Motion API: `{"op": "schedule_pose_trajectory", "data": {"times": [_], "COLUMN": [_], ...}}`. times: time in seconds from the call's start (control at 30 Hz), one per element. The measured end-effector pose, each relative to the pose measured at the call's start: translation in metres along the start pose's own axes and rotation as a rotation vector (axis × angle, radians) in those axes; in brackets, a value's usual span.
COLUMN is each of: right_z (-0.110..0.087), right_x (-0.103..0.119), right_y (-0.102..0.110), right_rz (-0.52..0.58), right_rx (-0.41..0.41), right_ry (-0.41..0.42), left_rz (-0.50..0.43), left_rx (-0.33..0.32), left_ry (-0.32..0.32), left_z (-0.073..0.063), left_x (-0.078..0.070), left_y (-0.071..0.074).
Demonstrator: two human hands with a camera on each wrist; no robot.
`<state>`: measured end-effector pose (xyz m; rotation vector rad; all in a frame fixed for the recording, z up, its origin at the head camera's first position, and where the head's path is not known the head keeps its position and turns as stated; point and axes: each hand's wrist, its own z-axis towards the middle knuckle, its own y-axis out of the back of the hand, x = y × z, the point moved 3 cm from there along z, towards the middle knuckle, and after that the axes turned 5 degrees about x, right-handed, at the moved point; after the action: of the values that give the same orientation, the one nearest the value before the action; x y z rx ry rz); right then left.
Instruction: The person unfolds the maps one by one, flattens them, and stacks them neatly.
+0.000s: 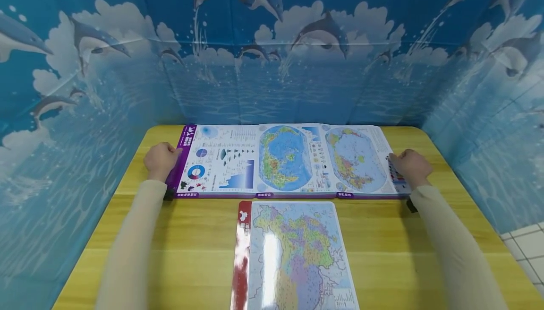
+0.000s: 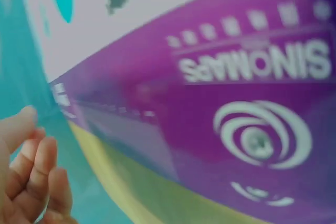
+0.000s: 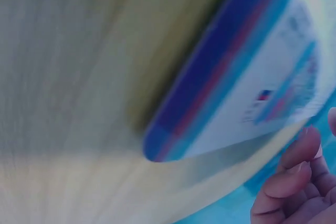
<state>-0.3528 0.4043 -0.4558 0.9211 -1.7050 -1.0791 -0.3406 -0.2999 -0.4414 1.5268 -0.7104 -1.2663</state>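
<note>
A long, glossy folding world map (image 1: 229, 159) with a purple left border lies spread across the far part of the table. Beside its left end is my left hand (image 1: 161, 159). In the left wrist view, the fingers (image 2: 44, 161) of that hand are loosely bent, with a gap between them and the purple edge. At the opposite end, my right hand (image 1: 411, 164) has its fingertips right at the map's edge. The right wrist view has its fingers (image 3: 294, 179) relaxed and half curled just off the edge, thumb and forefinger apart.
Nearer to me on the yellow wooden table (image 1: 191, 253) lies a second glossy map (image 1: 297, 253) with a red left strip, cut off by the frame's bottom. A blue dolphin-print curtain (image 1: 238, 78) encloses the table's back and sides. White tiles (image 1: 529, 244) show at right.
</note>
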Motion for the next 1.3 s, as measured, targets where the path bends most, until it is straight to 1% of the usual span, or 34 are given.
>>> {"op": "schedule_pose_trajectory", "data": {"times": [0.07, 0.17, 0.23, 0.33, 0.43, 0.5, 0.6, 0.63, 0.73, 0.83, 0.9, 1.0, 1.1, 1.2, 1.3], "right_z": [-0.004, -0.013, -0.022, -0.037, -0.055, -0.071, -0.096, -0.104, -0.126, -0.146, -0.156, -0.17, -0.182, -0.192, -0.2], "right_x": [0.004, 0.013, 0.019, 0.031, 0.045, 0.055, 0.068, 0.071, 0.077, 0.076, 0.074, 0.07, 0.069, 0.068, 0.07], "right_y": [0.0, 0.002, 0.003, 0.001, -0.004, -0.009, -0.018, -0.021, -0.029, -0.035, -0.04, -0.051, -0.063, -0.073, -0.079], "right_rz": [0.029, 0.049, 0.056, 0.056, 0.062, 0.074, 0.101, 0.108, 0.124, 0.144, 0.146, 0.16, 0.221, 0.321, 0.386], "right_rx": [-0.004, -0.003, -0.002, -0.011, -0.01, 0.029, 0.113, 0.147, 0.216, 0.28, 0.324, 0.407, 0.492, 0.567, 0.609], "right_ry": [0.025, 0.087, 0.139, 0.247, 0.353, 0.405, 0.455, 0.469, 0.491, 0.5, 0.505, 0.493, 0.486, 0.464, 0.448], "left_rz": [-0.067, -0.143, -0.184, -0.224, -0.247, -0.264, -0.281, -0.288, -0.276, -0.248, -0.234, -0.207, -0.19, -0.208, -0.269], "left_rx": [-0.009, -0.025, -0.015, 0.01, 0.073, 0.129, 0.251, 0.301, 0.435, 0.506, 0.531, 0.55, 0.571, 0.588, 0.62], "left_ry": [-0.001, -0.004, -0.011, -0.037, -0.099, -0.152, -0.244, -0.27, -0.352, -0.393, -0.395, -0.385, -0.385, -0.396, -0.416], "left_z": [-0.005, -0.012, -0.019, -0.032, -0.052, -0.067, -0.094, -0.103, -0.131, -0.155, -0.17, -0.187, -0.202, -0.213, -0.22], "left_x": [0.003, 0.003, 0.0, -0.009, -0.023, -0.032, -0.047, -0.052, -0.063, -0.069, -0.071, -0.073, -0.075, -0.079, -0.085], "left_y": [0.004, 0.011, 0.014, 0.017, 0.015, 0.011, 0.003, 0.001, -0.008, -0.016, -0.021, -0.027, -0.033, -0.038, -0.039]}}
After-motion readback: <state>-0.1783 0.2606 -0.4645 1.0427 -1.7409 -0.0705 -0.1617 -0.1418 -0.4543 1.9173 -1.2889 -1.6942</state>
